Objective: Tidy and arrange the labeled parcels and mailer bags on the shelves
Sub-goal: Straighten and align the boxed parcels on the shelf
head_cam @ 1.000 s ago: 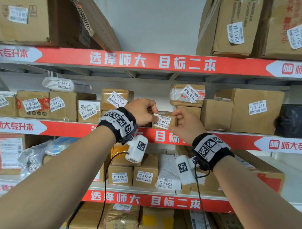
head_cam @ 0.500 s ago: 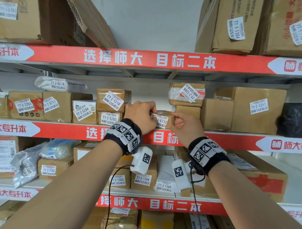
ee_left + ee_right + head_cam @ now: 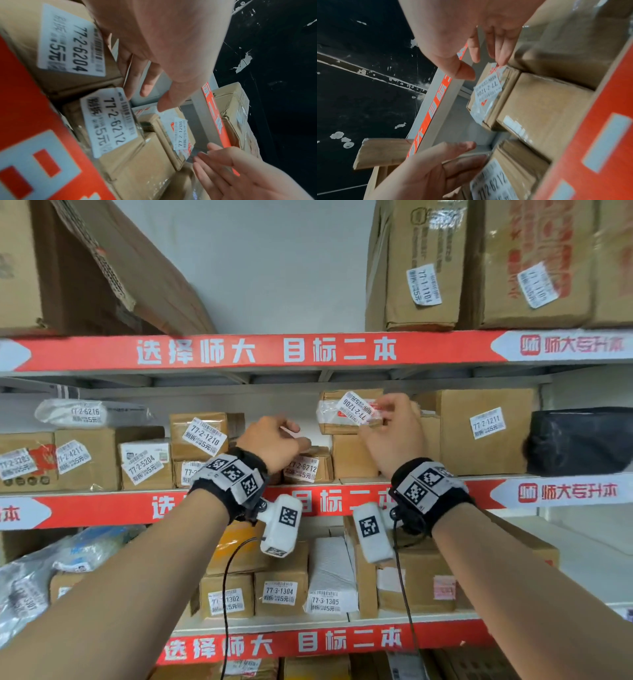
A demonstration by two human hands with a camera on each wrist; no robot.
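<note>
My left hand (image 3: 274,445) hovers at the front edge of the middle shelf (image 3: 342,481), just above the small parcel labeled 77-2-6212 (image 3: 310,465). From the left wrist its fingers (image 3: 147,81) hang loosely apart and hold nothing; I cannot tell from any view whether they touch the parcel's top. That parcel sits at the shelf's front edge, near the middle of its length, its white label (image 3: 109,121) facing outward.

My right hand (image 3: 390,433) is raised to the taped parcel labeled 77-2-1206 (image 3: 346,412), which lies on top of a plain brown box (image 3: 352,455) just right of the small parcel. From the right wrist, the fingertips (image 3: 503,59) rest against the upper corner of the taped parcel while the thumb (image 3: 462,71) stands apart from it, so the hand is spread and grips nothing.

To the right along the same shelf stands a large box labeled 77-2-1211 (image 3: 486,433), and beyond it, toward the shelf's right end, a black bag (image 3: 582,440). To the left, a box labeled 77-2-1210 (image 3: 202,436) is stacked on another box whose label my wrist partly hides; further left a box labeled 77-2-5204 (image 3: 145,463) and a pale mailer bag labeled 77-2-6216 (image 3: 89,412) lying on top of the boxes near the shelf's left end.
</note>
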